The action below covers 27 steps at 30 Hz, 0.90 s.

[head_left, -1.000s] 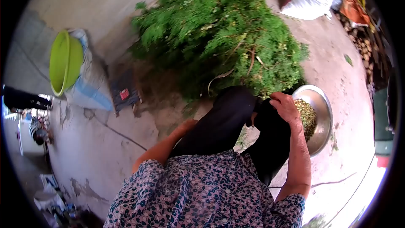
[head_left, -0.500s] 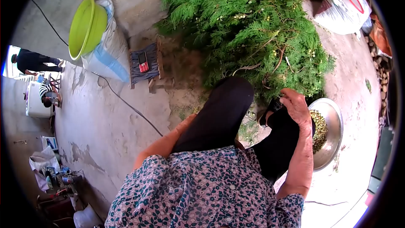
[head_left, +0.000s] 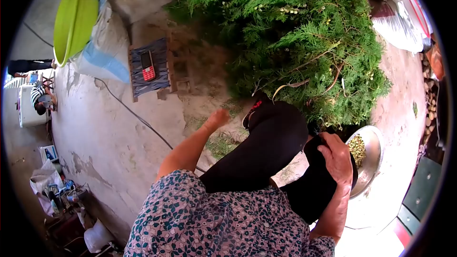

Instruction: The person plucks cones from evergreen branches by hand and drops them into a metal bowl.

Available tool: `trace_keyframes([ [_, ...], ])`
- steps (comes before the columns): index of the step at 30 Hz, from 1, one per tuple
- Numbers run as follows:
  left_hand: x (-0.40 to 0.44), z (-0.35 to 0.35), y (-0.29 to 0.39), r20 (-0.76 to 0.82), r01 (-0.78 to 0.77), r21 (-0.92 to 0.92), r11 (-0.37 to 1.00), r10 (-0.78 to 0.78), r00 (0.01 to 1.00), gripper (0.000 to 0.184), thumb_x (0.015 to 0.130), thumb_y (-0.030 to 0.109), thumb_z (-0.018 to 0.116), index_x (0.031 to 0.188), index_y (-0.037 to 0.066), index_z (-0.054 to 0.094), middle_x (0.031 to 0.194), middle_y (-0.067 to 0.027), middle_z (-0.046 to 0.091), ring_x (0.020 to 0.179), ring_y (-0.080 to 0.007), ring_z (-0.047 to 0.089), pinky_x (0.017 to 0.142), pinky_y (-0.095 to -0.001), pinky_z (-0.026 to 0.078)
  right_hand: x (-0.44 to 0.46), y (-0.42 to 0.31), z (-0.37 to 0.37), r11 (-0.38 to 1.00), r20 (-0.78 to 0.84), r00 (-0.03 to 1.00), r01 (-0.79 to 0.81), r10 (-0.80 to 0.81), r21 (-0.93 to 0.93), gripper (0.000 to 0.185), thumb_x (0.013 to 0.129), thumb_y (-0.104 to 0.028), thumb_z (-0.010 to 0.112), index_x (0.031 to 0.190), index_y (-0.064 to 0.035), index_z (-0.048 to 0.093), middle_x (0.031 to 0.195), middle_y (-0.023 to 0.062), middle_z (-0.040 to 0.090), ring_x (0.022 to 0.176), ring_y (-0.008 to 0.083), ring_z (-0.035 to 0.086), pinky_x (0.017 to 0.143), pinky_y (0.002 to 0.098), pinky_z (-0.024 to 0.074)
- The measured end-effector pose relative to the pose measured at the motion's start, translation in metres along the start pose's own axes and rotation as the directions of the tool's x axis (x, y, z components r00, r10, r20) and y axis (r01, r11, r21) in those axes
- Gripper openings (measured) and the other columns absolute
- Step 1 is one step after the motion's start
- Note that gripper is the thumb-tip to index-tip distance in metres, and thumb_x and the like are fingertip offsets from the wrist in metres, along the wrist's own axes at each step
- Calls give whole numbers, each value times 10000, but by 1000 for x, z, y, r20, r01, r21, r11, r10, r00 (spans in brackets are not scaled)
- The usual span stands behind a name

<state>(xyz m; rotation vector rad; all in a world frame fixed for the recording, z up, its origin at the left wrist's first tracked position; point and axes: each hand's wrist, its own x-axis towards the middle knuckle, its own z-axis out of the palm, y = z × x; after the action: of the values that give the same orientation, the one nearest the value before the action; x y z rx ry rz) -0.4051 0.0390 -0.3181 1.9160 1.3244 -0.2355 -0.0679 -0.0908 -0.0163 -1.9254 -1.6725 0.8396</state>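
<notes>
My left hand (head_left: 218, 118) is out over the floor, left of my knee; its fingers look curled, but they are small and blurred. My right hand (head_left: 336, 156) rests at my right knee with its fingers bent downward, and the fingertips are partly hidden against the dark trousers. Right beside it stands a metal bowl (head_left: 374, 165) holding small yellow-green pieces (head_left: 357, 149). In front of my knees lies a large heap of green leafy branches (head_left: 304, 33).
A low woven stool (head_left: 159, 77) carries a red phone (head_left: 148, 66). Behind it a green basin (head_left: 76, 21) leans on a white sack (head_left: 107, 43). A cable (head_left: 138, 114) crosses the floor. Far left are two people. Another white sack (head_left: 397, 26) stands at upper right.
My left hand has come off my left leg and moved forward over the floor. My right hand is lower in view, near my right knee. The camera view has shifted.
</notes>
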Motion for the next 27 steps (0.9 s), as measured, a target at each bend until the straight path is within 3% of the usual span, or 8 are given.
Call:
trace_keyframes([
  [4,74,1,18,-53,11,173,985,-1,999,236,717,210,572,864,29,610,851,-210,605,844,-361,580,742,-431,466,11,-2,-3,995,6,996,-91,91,-32,271,736,7,591,1003,20,548,852,180,562,727,367,551,616,367,448],
  [10,141,6,59,-210,-3,-351,937,-76,975,276,721,222,613,920,32,614,888,-167,622,837,-314,595,734,-391,468,24,3,-10,982,-1,982,-189,189,0,299,733,-27,607,1020,25,545,882,184,572,749,363,550,645,375,450],
  [12,161,23,61,319,-345,501,794,201,926,342,718,237,639,992,33,609,900,-156,633,791,-277,606,712,-355,472,25,5,-10,982,4,983,-184,184,-30,312,722,-46,623,1020,13,550,903,181,576,782,363,546,676,384,446],
  [13,158,28,64,327,-352,497,793,205,922,342,718,237,639,992,33,609,900,-156,633,791,-277,606,712,-355,472,26,6,-11,981,5,981,-193,194,-32,312,722,-46,623,1020,13,550,903,181,576,782,363,546,676,384,446],
  [14,148,33,65,168,0,-10,1000,2,986,348,713,239,654,985,28,605,859,-141,627,763,-258,599,688,-347,466,27,7,-12,983,15,984,-179,180,-48,318,720,-54,627,1023,10,551,909,180,577,785,359,546,682,385,444],
  [15,139,34,71,146,300,-544,783,-263,954,355,708,241,668,978,22,601,817,-127,621,735,-239,591,664,-339,460,28,9,-12,985,24,986,-163,165,-63,324,718,-61,630,1025,6,552,916,178,578,787,356,546,687,385,442],
  [19,128,13,102,294,455,-775,438,-386,874,308,728,227,665,897,-12,568,718,-73,570,640,-165,546,566,-316,428,27,11,-16,977,10,980,-196,198,-83,331,715,-72,636,1027,2,556,922,169,580,791,352,548,690,383,442],
  [27,98,-37,81,-272,-344,-510,789,231,934,195,787,191,579,675,31,572,557,-28,509,500,-103,460,466,-246,347,20,5,-16,986,-18,987,-161,161,-34,314,722,-44,624,1023,1,548,907,165,578,785,356,550,681,382,445],
])
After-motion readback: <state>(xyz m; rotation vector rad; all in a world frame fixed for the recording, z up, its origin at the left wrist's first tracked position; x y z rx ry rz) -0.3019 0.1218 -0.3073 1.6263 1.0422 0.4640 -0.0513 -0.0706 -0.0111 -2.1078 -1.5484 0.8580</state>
